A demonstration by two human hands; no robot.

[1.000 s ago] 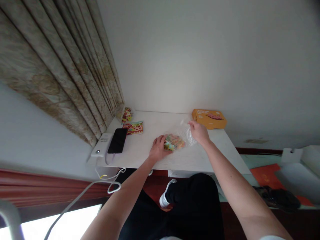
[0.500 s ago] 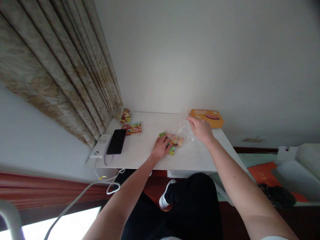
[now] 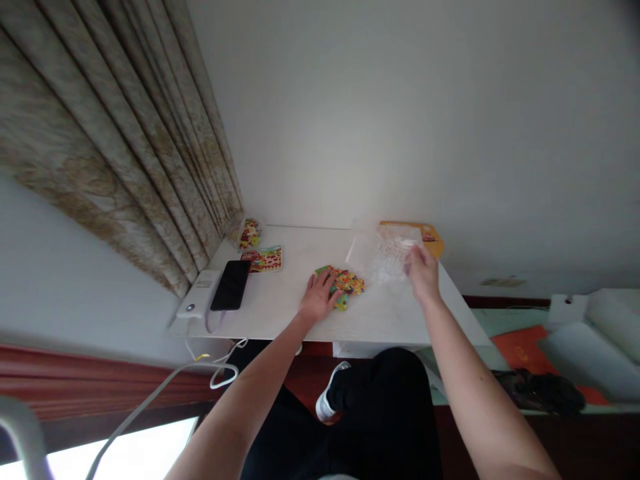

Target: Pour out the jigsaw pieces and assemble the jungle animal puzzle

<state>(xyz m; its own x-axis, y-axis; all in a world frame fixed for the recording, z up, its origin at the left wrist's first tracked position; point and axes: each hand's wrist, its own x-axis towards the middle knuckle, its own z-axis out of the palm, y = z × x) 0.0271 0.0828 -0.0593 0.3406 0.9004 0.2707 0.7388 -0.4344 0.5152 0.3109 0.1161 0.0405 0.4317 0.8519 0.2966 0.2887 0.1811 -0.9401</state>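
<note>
Left-hand fingers (image 3: pixel 320 283) lie spread open against a heap of jigsaw pieces (image 3: pixel 347 283) on the white bench (image 3: pixel 390 313). To their right, right-hand fingers (image 3: pixel 413 257) pinch a clear plastic bag (image 3: pixel 387 252), whose film blurs their grip and partly hides an orange box (image 3: pixel 431 233).

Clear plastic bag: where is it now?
In the head view, the clear plastic bag is in the right hand over the white desk, just right of the colourful puzzle pieces, in front of the orange box.
</note>
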